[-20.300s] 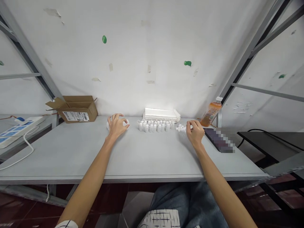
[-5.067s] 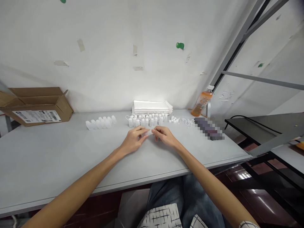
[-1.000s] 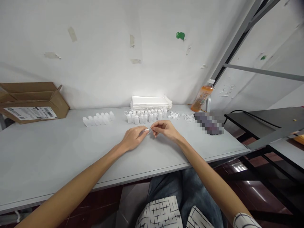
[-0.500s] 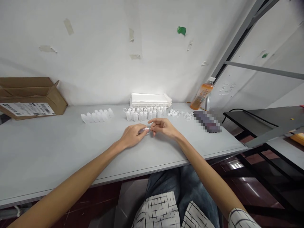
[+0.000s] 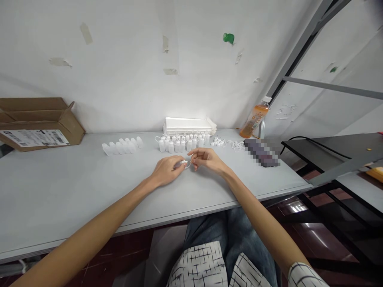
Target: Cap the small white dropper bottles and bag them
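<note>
Near the middle of the grey table (image 5: pixel 119 191), my left hand (image 5: pixel 167 169) is closed on a small white bottle (image 5: pixel 183 162), mostly covered by the fingers. A thin white cord (image 5: pixel 188 165) loops from it towards my right hand (image 5: pixel 205 160), whose thumb and index finger pinch the cord's end. Behind the hands stand several small white bottles with corded caps (image 5: pixel 177 144). To the left is a row of several translucent bottles without caps (image 5: pixel 122 146). Several loose white caps (image 5: pixel 218 141) and a heap of white cords (image 5: pixel 236 146) lie to the right.
A stack of white sheets or bags (image 5: pixel 190 124) rests against the wall. An open cardboard box (image 5: pixel 42 121) is at the far left. A bottle of orange drink (image 5: pixel 254 119) and a pixelated dark object (image 5: pixel 261 152) are at the right, near a metal frame (image 5: pixel 332 85).
My right hand has shifted slightly right, away from the bottle top, and the cord between the hands is drawn out a little. My left hand is almost unmoved.
</note>
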`<state>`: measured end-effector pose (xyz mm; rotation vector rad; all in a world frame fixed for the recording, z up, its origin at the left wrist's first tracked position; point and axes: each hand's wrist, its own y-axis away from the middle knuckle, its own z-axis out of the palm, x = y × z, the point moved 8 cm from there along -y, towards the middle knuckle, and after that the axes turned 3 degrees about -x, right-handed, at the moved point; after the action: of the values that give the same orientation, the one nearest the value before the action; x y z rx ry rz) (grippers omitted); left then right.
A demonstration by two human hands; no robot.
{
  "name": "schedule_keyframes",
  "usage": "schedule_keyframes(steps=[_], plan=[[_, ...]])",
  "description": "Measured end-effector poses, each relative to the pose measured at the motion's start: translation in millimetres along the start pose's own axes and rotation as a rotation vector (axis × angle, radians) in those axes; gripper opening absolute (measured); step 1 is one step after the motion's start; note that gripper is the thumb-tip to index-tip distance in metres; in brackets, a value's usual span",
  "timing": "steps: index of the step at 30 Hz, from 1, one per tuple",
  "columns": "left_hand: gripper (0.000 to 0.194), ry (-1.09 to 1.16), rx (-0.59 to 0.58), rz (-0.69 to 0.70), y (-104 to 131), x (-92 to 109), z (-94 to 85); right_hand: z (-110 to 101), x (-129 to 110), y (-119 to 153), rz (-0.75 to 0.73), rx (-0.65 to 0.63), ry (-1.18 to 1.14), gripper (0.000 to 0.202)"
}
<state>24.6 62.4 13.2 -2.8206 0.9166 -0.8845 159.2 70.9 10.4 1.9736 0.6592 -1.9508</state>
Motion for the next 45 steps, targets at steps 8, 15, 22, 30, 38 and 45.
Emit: schedule_keyframes(steps=[8,15,22,30,38,45], plan=[[0.031,-0.017,-0.008,0.012,0.3,0.4,1.4,2.3,2.0,-0.1,-0.002,-0.025,0.001,0.027],[0.030,-0.010,-0.003,0.011,0.4,-0.4,0.8,3.1,-0.9,0.7,0.003,-0.026,0.017,0.026],[0.029,-0.005,-0.006,0.005,-0.4,-0.3,0.2,2.8,-1.7,1.5,-0.001,-0.017,0.018,0.027],[0.031,-0.007,-0.018,0.011,0.3,1.9,-0.5,1.5,-2.1,1.6,-0.008,-0.005,0.051,0.027],[0.032,-0.004,-0.026,0.032,0.4,1.0,0.3,3.7,-1.5,1.7,0.003,-0.020,0.055,0.026],[0.032,-0.079,-0.053,0.053,1.5,2.8,2.3,6.0,3.8,-0.9,-0.004,-0.042,0.082,0.024]])
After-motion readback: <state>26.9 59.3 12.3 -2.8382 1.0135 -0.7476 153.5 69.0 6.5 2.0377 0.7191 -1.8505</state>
